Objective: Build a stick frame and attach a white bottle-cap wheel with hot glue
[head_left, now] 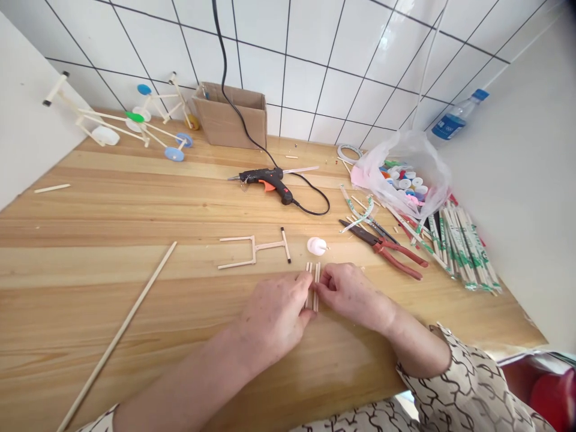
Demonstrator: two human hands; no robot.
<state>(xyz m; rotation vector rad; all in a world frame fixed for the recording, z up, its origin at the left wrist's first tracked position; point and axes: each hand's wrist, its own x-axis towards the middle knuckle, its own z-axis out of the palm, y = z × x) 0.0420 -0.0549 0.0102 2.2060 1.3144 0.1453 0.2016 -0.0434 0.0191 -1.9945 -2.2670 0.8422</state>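
Note:
Both hands rest on the wooden table (90, 288) near its front edge. Between them lie several short wooden sticks (313, 273) side by side. My left hand (274, 315) presses its curled fingertips against the sticks from the left. My right hand (348, 294) pinches them from the right. Just beyond the sticks lie a glued stick frame (254, 247) with a black-tipped crossbar and a white bottle cap (316, 245) on a short stick.
A black hot glue gun (270, 179) with its cord lies mid-table. Red-handled pliers (389, 247), wrapped chopsticks (463, 249) and a plastic bag of coloured caps (405, 174) sit at right. A long stick (121, 333) lies left. Stick-and-cap models (135, 123) and a cardboard box (231, 117) stand at the back.

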